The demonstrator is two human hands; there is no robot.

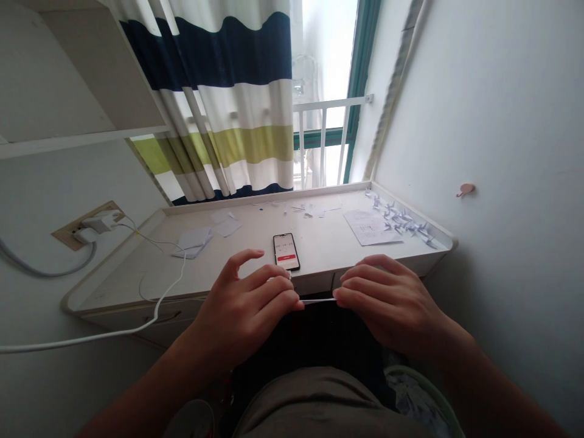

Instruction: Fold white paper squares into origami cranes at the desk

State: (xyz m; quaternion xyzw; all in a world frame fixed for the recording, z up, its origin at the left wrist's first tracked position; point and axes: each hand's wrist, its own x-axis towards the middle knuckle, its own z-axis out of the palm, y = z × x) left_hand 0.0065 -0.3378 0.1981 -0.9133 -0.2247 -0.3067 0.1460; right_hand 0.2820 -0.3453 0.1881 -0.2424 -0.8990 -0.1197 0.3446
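Observation:
Stretched between my hands, in front of the desk edge, is a thin white piece of paper (pixel 318 300) seen almost edge-on. My left hand (pixel 253 304) pinches its left end, with the index finger raised and bent. At the other end, the fingertips of my right hand (pixel 387 298) are closed on it. How the paper is folded cannot be made out. Just beyond my left fingers lies a phone (pixel 286 250), its lit screen showing a timer and a red button.
The white desk (pixel 319 243) carries stacked paper squares (pixel 194 241), small scraps (pixel 308 215), a written sheet (pixel 367 228) and several folded paper figures (pixel 401 220) along its right rim. A white cable (pixel 160 304) crosses at left. Below right stands a pale green bin (pixel 440 392) holding paper.

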